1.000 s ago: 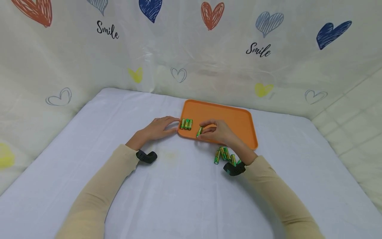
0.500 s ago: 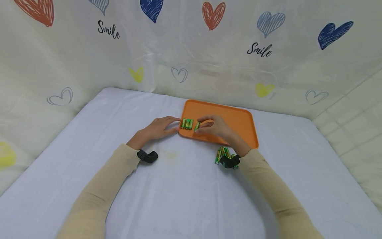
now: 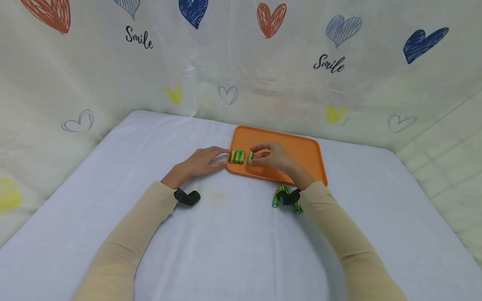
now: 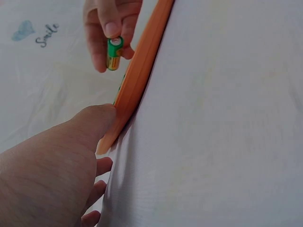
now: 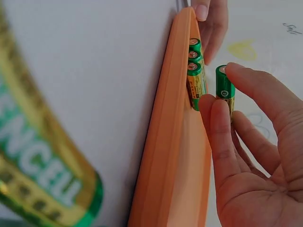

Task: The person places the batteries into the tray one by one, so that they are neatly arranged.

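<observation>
While our left hand [image 3: 203,162] rests at the left end of the shallow, rectangular orange tray [image 3: 288,143], its fingers are extended, with a wide gap between thumb and forefinger, and it has hold of nothing; the thumb touches the rim at the near left corner, and the forefinger reaches the left edge. Over the left half of the tray, our right hand [image 3: 276,161] has its thumb and fingers drawn together, pinching one green-and-gold cylindrical battery [image 3: 251,156] that stands tilted in its grasp; we cannot tell whether its lower end meets the tray. Inside the tray, along its left edge, we see three green-and-gold batteries [image 3: 237,156] lying side by side in a row, just beside the held one and apart from it. Outside the tray, in front of its near edge and toward its right end, lies a loose cluster of green-and-gold batteries [image 3: 275,198], partly hidden by the black wrist camera [image 3: 289,197] on our right arm, so we cannot count them. Beneath the tray spreads a white cloth [image 3: 226,251], and beyond its far edge hangs a pale curtain [image 3: 271,83] printed with hearts and the word "Smile".
</observation>
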Demonstrator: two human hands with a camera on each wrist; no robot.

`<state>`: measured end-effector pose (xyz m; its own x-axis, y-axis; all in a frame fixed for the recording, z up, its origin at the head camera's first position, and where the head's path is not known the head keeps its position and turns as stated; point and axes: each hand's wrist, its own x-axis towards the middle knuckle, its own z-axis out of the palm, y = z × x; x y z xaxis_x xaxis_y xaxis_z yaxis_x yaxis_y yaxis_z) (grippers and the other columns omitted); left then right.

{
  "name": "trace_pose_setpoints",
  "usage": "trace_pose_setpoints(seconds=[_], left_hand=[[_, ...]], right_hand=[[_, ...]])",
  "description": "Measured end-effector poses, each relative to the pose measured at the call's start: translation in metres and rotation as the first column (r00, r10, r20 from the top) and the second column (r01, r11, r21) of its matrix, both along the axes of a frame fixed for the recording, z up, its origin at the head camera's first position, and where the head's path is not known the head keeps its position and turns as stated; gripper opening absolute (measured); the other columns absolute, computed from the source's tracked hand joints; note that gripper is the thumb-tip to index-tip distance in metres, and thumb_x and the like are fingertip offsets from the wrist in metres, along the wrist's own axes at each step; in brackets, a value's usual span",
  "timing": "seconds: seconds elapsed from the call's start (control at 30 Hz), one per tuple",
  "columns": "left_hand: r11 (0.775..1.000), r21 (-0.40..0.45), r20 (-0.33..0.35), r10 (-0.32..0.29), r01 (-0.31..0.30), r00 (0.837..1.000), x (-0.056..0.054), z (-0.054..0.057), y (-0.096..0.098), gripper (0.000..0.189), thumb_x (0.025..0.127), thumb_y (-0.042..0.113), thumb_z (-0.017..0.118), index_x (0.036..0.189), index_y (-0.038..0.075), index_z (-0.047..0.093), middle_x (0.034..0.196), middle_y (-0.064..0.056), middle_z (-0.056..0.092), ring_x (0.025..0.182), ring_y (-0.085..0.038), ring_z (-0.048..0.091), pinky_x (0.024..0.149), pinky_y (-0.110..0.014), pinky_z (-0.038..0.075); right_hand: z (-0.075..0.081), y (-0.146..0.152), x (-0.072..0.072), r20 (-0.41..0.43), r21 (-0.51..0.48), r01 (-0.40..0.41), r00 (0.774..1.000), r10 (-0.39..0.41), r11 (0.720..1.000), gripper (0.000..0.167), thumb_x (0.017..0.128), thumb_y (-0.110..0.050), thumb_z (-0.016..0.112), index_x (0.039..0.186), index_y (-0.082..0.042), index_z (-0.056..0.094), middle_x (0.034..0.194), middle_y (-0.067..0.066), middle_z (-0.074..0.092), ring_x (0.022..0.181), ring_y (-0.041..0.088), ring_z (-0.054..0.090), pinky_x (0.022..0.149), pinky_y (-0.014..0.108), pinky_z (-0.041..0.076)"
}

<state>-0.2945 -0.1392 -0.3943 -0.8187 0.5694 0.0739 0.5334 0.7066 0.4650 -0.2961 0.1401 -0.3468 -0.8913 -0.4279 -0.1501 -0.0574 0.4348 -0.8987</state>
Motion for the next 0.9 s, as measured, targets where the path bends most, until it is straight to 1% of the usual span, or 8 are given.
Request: trace_pose_setpoints(seconds=[0.2, 0.27, 0.4, 0.57, 0.73, 0.9], left_hand=[[1.000, 0.005, -0.006, -0.002, 0.002, 1.000, -0.001, 0.000, 0.000, 0.054, 0.102, 0.042, 0.049, 0.150, 0.019, 0.039, 0.151, -0.006, 0.042, 0.142, -0.023, 0.034, 0.111, -0.052, 0.024], [1.000, 0.006, -0.006, -0.003, 0.003, 1.000, 0.000, 0.000, -0.001, 0.053, 0.102, 0.041, 0.049, 0.150, 0.019, 0.040, 0.151, -0.006, 0.042, 0.142, -0.023, 0.034, 0.111, -0.052, 0.024], [1.000, 0.006, -0.005, -0.003, 0.003, 1.000, 0.001, 0.001, -0.002, 0.053, 0.102, 0.040, 0.050, 0.149, 0.018, 0.040, 0.150, -0.007, 0.042, 0.142, -0.024, 0.034, 0.111, -0.052, 0.024], [1.000, 0.007, -0.008, -0.006, 0.006, 1.000, 0.001, 0.001, -0.002, 0.053, 0.102, 0.041, 0.049, 0.149, 0.018, 0.040, 0.150, -0.007, 0.042, 0.141, -0.024, 0.034, 0.111, -0.052, 0.024], [1.000, 0.008, -0.014, -0.011, 0.011, 1.000, 0.002, 0.002, 0.000, 0.053, 0.102, 0.039, 0.050, 0.149, 0.018, 0.040, 0.149, -0.007, 0.043, 0.141, -0.024, 0.035, 0.110, -0.053, 0.025], [1.000, 0.003, -0.017, -0.008, 0.008, 1.000, 0.003, 0.003, 0.000, 0.052, 0.102, 0.038, 0.050, 0.149, 0.017, 0.040, 0.149, -0.008, 0.044, 0.141, -0.025, 0.035, 0.110, -0.053, 0.026]], right_hand=[[-0.002, -0.006, -0.006, -0.019, 0.052, 0.008, 1.000, -0.007, 0.999, 0.058, 0.081, -0.016, 0.082, 0.132, -0.005, 0.058, 0.131, 0.006, 0.057, 0.109, 0.022, 0.064, 0.090, 0.033, 0.052], [-0.003, -0.008, -0.008, -0.018, 0.061, 0.007, 1.000, -0.006, 0.998, 0.056, 0.081, -0.017, 0.082, 0.131, -0.007, 0.059, 0.131, 0.006, 0.057, 0.108, 0.021, 0.065, 0.090, 0.031, 0.052], [-0.006, -0.014, -0.012, -0.037, 0.081, -0.020, 0.999, 0.024, 0.997, 0.053, 0.081, -0.014, 0.081, 0.130, -0.006, 0.061, 0.131, 0.010, 0.057, 0.104, 0.021, 0.066, 0.088, 0.028, 0.052], [-0.005, -0.018, -0.013, -0.071, 0.125, -0.026, 0.997, 0.035, 0.992, 0.049, 0.083, -0.009, 0.079, 0.128, -0.003, 0.061, 0.130, 0.013, 0.057, 0.099, 0.021, 0.066, 0.085, 0.026, 0.051], [-0.008, -0.020, -0.016, -0.063, 0.129, -0.004, 0.998, 0.013, 0.992, 0.049, 0.082, -0.004, 0.078, 0.128, 0.000, 0.061, 0.127, 0.015, 0.060, 0.094, 0.018, 0.065, 0.081, 0.022, 0.050], [-0.011, -0.022, -0.018, -0.039, 0.119, -0.002, 0.999, 0.006, 0.993, 0.049, 0.083, -0.004, 0.077, 0.129, 0.000, 0.061, 0.127, 0.016, 0.060, 0.091, 0.015, 0.062, 0.079, 0.020, 0.048]])
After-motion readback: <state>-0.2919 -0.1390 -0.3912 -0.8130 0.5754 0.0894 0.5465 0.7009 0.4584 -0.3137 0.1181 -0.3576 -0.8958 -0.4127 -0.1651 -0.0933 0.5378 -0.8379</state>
